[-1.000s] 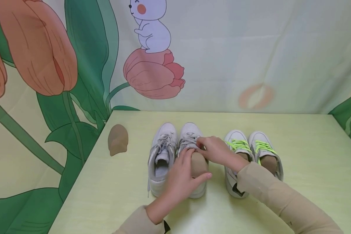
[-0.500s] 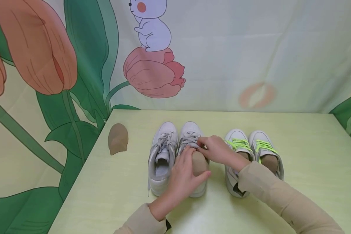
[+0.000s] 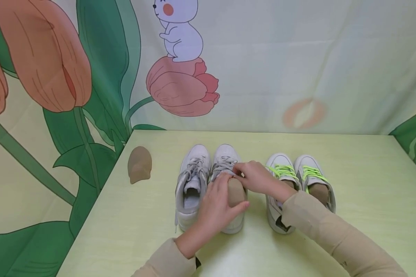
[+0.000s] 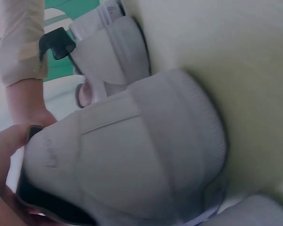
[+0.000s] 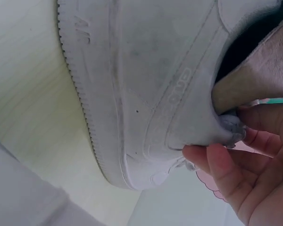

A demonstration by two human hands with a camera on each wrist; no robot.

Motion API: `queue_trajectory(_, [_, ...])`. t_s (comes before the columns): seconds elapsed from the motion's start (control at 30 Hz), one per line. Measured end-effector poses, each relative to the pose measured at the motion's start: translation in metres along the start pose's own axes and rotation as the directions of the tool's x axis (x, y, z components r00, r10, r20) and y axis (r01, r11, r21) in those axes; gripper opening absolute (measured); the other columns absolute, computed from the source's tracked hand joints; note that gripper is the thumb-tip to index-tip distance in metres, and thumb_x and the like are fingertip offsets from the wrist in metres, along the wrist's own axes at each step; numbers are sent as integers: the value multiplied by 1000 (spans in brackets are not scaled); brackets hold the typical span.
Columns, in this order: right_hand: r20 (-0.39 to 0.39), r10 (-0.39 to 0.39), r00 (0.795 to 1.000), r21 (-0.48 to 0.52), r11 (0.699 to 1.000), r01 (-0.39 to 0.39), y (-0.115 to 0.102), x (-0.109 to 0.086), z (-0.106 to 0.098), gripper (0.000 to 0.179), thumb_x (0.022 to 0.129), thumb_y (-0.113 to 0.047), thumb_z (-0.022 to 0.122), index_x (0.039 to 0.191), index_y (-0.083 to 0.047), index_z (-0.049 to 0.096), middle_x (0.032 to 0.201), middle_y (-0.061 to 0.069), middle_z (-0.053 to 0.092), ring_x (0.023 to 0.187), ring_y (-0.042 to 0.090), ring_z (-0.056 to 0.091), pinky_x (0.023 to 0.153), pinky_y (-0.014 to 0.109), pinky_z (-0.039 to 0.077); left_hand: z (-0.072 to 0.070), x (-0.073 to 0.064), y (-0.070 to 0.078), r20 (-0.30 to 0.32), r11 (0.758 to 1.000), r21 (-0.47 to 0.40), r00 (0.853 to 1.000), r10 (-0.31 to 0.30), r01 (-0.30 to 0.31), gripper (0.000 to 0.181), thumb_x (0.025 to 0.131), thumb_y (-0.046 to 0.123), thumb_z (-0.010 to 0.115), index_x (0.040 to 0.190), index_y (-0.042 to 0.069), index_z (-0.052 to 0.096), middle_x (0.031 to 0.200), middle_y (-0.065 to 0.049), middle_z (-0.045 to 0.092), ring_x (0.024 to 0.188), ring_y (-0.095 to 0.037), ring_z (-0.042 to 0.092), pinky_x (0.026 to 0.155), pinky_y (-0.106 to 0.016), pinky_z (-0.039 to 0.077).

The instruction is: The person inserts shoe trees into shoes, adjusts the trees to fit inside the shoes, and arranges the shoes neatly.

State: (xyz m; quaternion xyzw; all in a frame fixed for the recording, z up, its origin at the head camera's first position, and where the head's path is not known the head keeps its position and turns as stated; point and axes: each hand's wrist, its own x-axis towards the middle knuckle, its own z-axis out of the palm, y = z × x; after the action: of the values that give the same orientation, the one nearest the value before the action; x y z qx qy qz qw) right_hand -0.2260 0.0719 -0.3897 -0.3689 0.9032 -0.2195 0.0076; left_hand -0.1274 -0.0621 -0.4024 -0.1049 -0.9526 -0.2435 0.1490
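Observation:
In the head view two white sneakers with grey laces stand side by side at the centre. A tan shoe insert sits in the opening of the right one. My left hand spans this insert, fingers at its front and thumb towards the heel. My right hand pinches the sneaker's tongue edge beside the laces. The right wrist view shows the pinching fingertips at the collar and the insert entering the opening. The sneaker's heel fills the left wrist view.
The left grey-laced sneaker has a bare opening. Another white pair with neon green laces stands to the right, under my right forearm, with brown inserts inside. A loose brown insert lies at the table's far left.
My left hand has shifted slightly up and forward over the tan insert. The right hand keeps its pinch at the same spot, and the shoes stay where they were.

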Motion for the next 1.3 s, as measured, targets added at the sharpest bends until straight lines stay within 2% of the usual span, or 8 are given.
queue_trajectory(0.1, [18,17,1000,20,1000,-18,0,0,0,9,83,-15,57,75,-13,59,70,-2,61,55,8,45,57,23,39,-3,-3,1,-25,995,103,1000,13,-10,79,69,57,62,126,8,38,125,-8,46,99,-29,52,81,-42,43])
queue_trajectory(0.2, [30,31,999,28,999,-32,0,0,-1,9,84,-14,56,76,-13,59,71,-1,61,54,8,44,56,22,39,-4,-8,2,-67,977,211,997,37,-22,83,67,61,61,127,8,37,122,-9,48,88,-29,52,73,-40,43])
queue_trajectory(0.27, [28,35,999,19,999,-35,0,0,0,9,85,-15,56,76,-13,59,71,-1,61,54,9,45,56,23,39,-4,-11,3,-85,966,257,995,44,-21,86,67,62,61,129,9,36,122,-9,47,86,-28,51,70,-39,42])
queue_trajectory(0.4, [14,26,1000,-24,999,-26,0,-1,1,8,85,-15,55,79,-12,60,70,-1,62,56,10,49,57,25,41,-1,-12,6,-115,956,292,992,46,-10,87,66,62,61,129,8,36,125,-10,46,87,-27,50,73,-38,41])
queue_trajectory(0.6, [-25,3,1000,-80,997,-5,-1,-2,3,7,85,-15,54,81,-12,59,68,0,61,55,11,50,54,27,41,2,-11,8,-151,960,281,987,48,-4,84,65,57,66,125,5,37,128,-16,43,85,-28,47,72,-40,40])
queue_trajectory(0.77, [-21,7,1000,-59,998,-8,-2,-4,2,6,85,-15,54,81,-12,58,68,0,60,53,10,47,52,25,39,4,-10,7,-143,960,280,989,41,0,82,67,56,66,123,4,35,129,-19,39,89,-30,46,73,-40,40])
queue_trajectory(0.93, [-11,-1,1000,-27,1000,1,-2,-4,0,6,85,-13,54,82,-12,59,71,1,62,55,9,49,54,24,41,8,-8,5,-113,964,266,994,13,18,82,68,57,64,124,6,33,131,-19,36,92,-31,46,74,-41,39])
queue_trajectory(1.3, [-24,-7,1000,-11,1000,7,2,-4,1,6,84,-13,54,82,-13,59,75,1,64,59,10,52,58,26,43,6,-2,4,-17,989,119,996,-86,87,77,70,50,66,126,9,32,135,-17,31,99,-32,42,82,-44,36])
